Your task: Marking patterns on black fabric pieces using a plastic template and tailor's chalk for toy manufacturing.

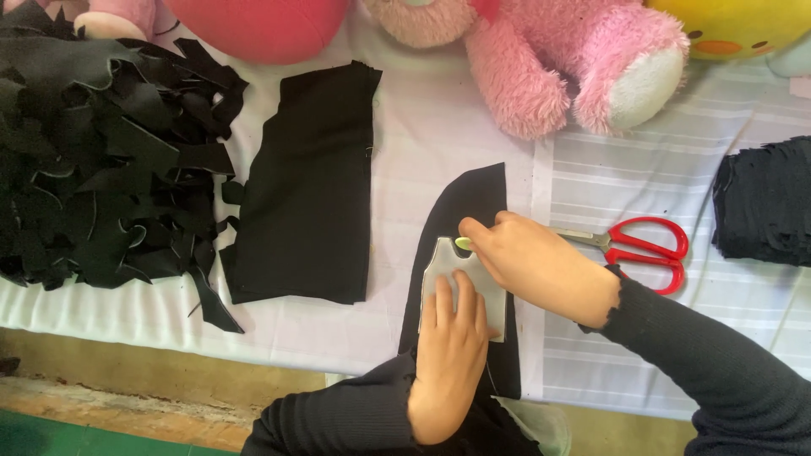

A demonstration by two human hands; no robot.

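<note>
Head view: L hand [449, 355] lay flat, fingers spread a little, pressing a pale template [460, 287] onto a strip of black fabric [473, 203] that ran from mid-counter down over the near edge. R hand [532, 262] was pinched shut on a small yellow-green marker piece [464, 244], tip at the template's top edge, on the fabric. Both sleeves dark knit.

No real containers in sight; stuff sat in piles straight on the counter [422, 127], which had a white cover w/ a striped cloth on the R side. Far L: heap of black offcuts [101, 160], ragged. Just beside it, a folded black cloth stack [312, 186]. Far R edge: another stack of cut black pieces [764, 203]. Red-handled scissors [646, 249] lay just behind the R wrist, blades toward the hand. Along the back: pink plush toy [574, 59], red cushion [253, 25], yellow plush [735, 25].
</note>
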